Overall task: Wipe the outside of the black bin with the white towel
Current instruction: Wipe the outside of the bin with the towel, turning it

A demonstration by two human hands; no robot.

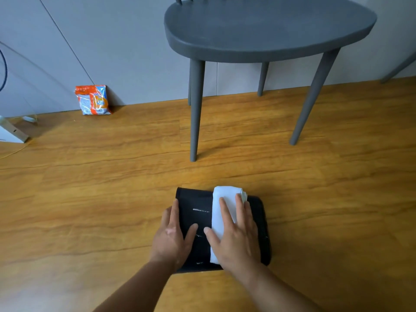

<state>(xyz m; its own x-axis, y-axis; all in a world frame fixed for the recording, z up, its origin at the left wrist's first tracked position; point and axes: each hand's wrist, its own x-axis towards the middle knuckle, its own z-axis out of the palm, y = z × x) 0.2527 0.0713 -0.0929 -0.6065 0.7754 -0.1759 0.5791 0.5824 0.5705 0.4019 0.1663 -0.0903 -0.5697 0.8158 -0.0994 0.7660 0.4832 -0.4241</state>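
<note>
A: Where's it at?

B: On the wood floor (pixel 90 199), near side, short of the grey chair (pixel 258 30): the black bin (pixel 198 221) lies on its side, matte, streaked white. Wiping looks underway

A: Hands?

B: Left hand (pixel 172 237) steadies its left edge, fingers spread open. Right hand (pixel 236 235) presses the folded white towel (pixel 221 199) flat, fingers open, not gripping. Next, I'd judge, sweep left over the streaks
</note>
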